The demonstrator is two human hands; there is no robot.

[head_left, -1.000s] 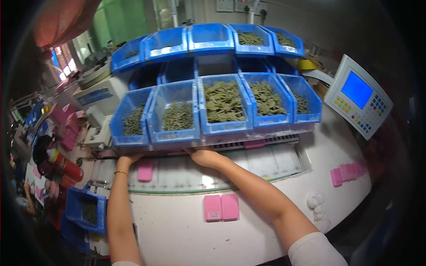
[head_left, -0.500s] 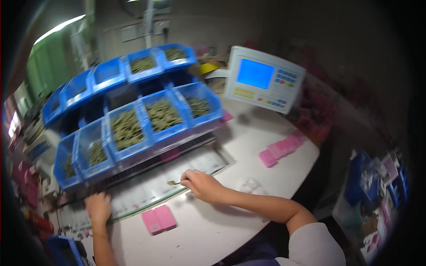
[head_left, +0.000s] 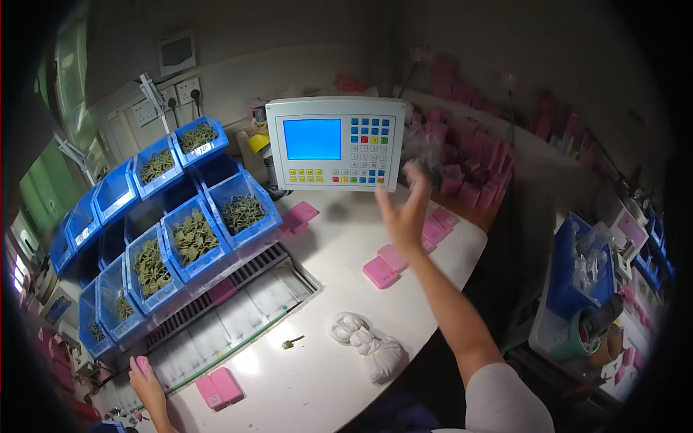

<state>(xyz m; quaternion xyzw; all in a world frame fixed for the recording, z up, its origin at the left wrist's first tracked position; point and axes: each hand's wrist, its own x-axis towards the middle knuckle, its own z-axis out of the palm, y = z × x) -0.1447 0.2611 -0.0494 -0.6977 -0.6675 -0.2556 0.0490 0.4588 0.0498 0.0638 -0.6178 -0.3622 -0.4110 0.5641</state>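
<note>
Left of the 2 hands: left hand (head_left: 146,390) closed around small pink box (head_left: 142,366), at near left, over the left end of the pale glass-edged strip (head_left: 227,328) below the bins. Right hand (head_left: 406,225) raised, slightly blurred, fingers spread, near lower right corner of control panel (head_left: 312,138) with blue screen and colored keys; contact: cannot tell.

Between the hands on the white worktop (head_left: 325,289): 2 pink boxes (head_left: 219,388) side by side, near left; small leaf sprig (head_left: 291,343); knotted white cloth bundle (head_left: 372,348), right of sprig. Below right hand, line of pink boxes (head_left: 380,273) runs toward far right.

Left: 2 tiers of blue bins (head_left: 189,270), 5 per tier, several with dry green leaves (head_left: 195,237). Far right: piled pink boxes (head_left: 471,173). Right, off the worktop: blue crate (head_left: 559,278) with clear plastic bags (head_left: 593,263).
</note>
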